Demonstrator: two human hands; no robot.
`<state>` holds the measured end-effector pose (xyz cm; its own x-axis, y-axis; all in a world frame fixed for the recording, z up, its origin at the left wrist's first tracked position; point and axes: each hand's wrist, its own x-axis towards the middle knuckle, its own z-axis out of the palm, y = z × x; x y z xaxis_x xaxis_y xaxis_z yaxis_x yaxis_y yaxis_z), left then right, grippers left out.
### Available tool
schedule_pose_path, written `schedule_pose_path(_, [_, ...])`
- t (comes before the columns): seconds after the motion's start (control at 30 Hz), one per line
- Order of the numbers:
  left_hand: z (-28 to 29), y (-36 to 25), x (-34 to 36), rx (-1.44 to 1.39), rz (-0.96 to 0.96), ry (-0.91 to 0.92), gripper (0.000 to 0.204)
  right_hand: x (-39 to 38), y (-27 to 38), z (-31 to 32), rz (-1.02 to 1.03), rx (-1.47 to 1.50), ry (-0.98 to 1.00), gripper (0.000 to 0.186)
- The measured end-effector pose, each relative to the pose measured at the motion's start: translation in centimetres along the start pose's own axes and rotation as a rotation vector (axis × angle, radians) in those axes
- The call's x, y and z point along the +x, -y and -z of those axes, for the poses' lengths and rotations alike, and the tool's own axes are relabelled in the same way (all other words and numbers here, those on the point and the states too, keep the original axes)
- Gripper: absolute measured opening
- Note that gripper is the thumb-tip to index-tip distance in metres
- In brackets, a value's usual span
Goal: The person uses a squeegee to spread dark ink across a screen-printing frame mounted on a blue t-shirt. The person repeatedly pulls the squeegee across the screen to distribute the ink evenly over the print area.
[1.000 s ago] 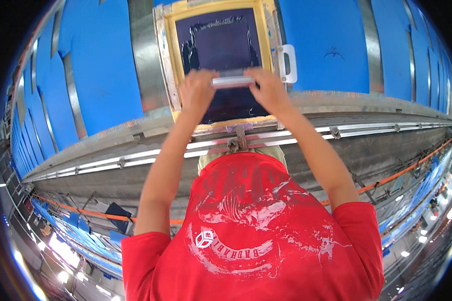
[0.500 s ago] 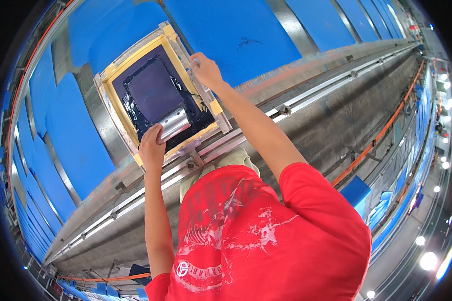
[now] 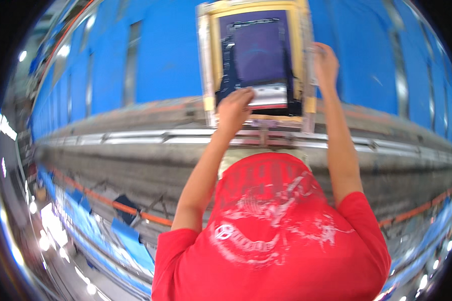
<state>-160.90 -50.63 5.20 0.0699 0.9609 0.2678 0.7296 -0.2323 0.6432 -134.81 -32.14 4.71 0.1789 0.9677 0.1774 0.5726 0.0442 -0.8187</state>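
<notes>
A screen-printing frame (image 3: 297, 50), its pale bars lined with yellow tape, lies over the blue surface in front of me. Dark ink rings a purple panel (image 3: 258, 52) on its mesh. Across the near end of the mesh rests a silver squeegee (image 3: 272, 94) with a reddish lower edge. My left hand (image 3: 232, 111) is closed on the squeegee's left end. At the frame's right bar, my right hand (image 3: 326, 65) has its fingers curled round the outer side. Motion blur softens both hands.
Blue sheets (image 3: 171, 55) lie in a row to both sides, with grey strips between them. A metal rail (image 3: 155, 136) runs along the near table edge, below the frame. Behind me are an orange rail (image 3: 155, 218) and more blue sheets.
My view has swung round, so the frame now appears nearly upright and further right in the picture. Both hands keep their holds, and the squeegee stays at the near end of the mesh.
</notes>
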Motion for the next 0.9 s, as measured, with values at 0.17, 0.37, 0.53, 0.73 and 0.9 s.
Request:
schedule_pose_path(0.17, [0.4, -0.8, -0.1, 0.111, 0.096, 0.039, 0.045, 0.1, -1.2, -0.6, -0.171, 0.070, 0.138, 0.025])
schedule_pose_path(0.37, [1.3, -0.9, 1.0, 0.135, 0.091, 0.139, 0.041, -0.8, -3.6, -1.0, -0.149, 0.209, 0.076, 0.024])
schedule_pose_path(0.53, [1.2, -1.3, 0.8, 0.168, 0.044, 0.078, 0.033, -1.1, -2.7, -0.2, -0.090, 0.078, 0.079, 0.024])
schedule_pose_path(0.73, [1.3, -1.2, 0.7, 0.248, 0.062, 0.168, 0.047, -1.1, -2.6, -0.5, -0.035, 0.025, 0.054, 0.024])
schedule_pose_path(0.9, [2.0, -0.9, 0.9, 0.242, 0.086, 0.218, 0.049, -1.0, -2.5, -0.9, -0.047, -0.024, 0.055, 0.023])
